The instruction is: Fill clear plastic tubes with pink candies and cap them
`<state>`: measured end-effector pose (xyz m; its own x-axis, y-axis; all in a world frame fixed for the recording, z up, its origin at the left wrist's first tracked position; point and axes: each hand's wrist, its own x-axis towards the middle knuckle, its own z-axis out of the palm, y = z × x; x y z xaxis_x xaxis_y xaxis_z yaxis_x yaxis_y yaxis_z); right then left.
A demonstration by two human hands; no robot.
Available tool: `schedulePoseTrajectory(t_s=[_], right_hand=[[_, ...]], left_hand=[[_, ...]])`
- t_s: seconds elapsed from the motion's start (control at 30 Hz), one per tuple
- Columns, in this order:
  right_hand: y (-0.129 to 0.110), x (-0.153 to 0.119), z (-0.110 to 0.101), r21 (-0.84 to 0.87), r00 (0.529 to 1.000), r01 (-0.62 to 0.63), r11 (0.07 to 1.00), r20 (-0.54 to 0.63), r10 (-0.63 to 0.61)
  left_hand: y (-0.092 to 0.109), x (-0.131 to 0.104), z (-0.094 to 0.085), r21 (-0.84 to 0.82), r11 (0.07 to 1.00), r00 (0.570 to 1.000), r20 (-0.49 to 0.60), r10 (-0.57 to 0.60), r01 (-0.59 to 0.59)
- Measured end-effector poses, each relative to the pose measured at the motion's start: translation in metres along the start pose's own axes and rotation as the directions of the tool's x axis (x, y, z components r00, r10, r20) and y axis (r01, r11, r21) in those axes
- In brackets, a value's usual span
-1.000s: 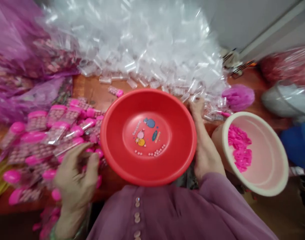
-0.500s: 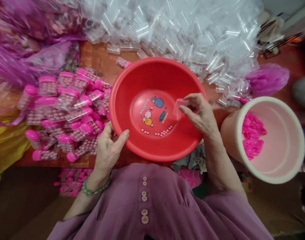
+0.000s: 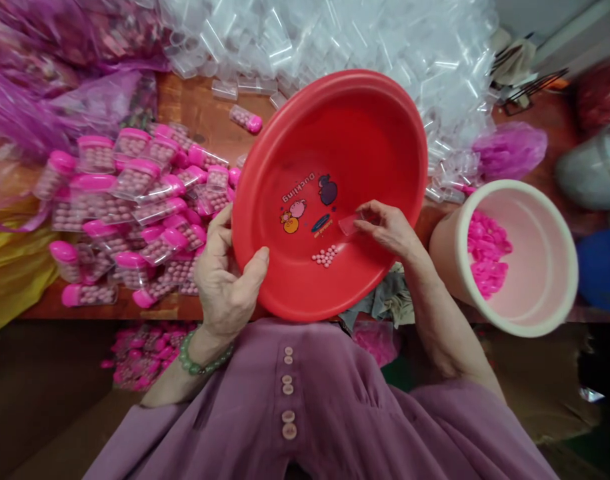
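Observation:
My left hand [image 3: 232,283] grips the left rim of a red plastic basin [image 3: 369,147], thumb over the edge and fingers behind it. The basin is tilted, its far side raised and its near side low. A cluster of small pink beads [image 3: 325,256] lies together on the basin's lower inner side. Inside the basin, my right hand [image 3: 387,227] pinches a small clear plastic piece [image 3: 349,224], like a scoop or small container, just above and right of the beads. Whether any beads are in it I cannot tell.
Pink-capped jars of beads [image 3: 135,180] are heaped at left. One more jar [image 3: 245,119] lies behind the basin. Clear empty containers [image 3: 285,40] are piled across the back. A cream bucket [image 3: 545,267] at right holds pink caps [image 3: 487,253]. Purple bags [image 3: 69,100] sit back left.
The basin has been tipped up at its far side by my left hand. The scattered beads have rolled into one cluster. My right hand has lowered the clear piece closer to them.

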<state>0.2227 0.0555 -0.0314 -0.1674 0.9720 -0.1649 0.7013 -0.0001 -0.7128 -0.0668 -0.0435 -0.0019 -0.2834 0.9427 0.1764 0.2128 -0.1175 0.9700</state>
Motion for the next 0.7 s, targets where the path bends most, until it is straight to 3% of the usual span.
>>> schedulePoseTrajectory(t_s=[0.1,0.2,0.4,0.53,0.7], right_hand=[[0.002,0.0,0.001,-0.225,0.999,0.04,0.974,0.025,-0.035],[0.01,0.002,0.004,-0.234,0.997,0.022,0.972,0.071,-0.006],[0.025,0.001,0.015,-0.004,0.975,-0.184,0.983,0.124,0.183],[0.024,-0.008,0.027,0.277,0.927,-0.35,0.895,0.243,0.287],[0.023,-0.019,0.043,0.45,0.916,-0.393,0.802,0.27,0.297]], left_hand=[[0.004,0.0,0.003,-0.025,0.998,0.998,-0.022,0.054,-0.054],[0.009,-0.003,0.007,-0.011,0.994,0.993,-0.028,0.112,-0.113],[0.031,-0.008,0.019,-0.049,0.975,0.976,-0.026,0.215,-0.216],[0.04,-0.01,0.025,-0.016,0.974,0.974,-0.009,0.226,-0.226],[0.044,-0.013,0.03,0.09,0.969,0.974,0.014,0.228,-0.228]])
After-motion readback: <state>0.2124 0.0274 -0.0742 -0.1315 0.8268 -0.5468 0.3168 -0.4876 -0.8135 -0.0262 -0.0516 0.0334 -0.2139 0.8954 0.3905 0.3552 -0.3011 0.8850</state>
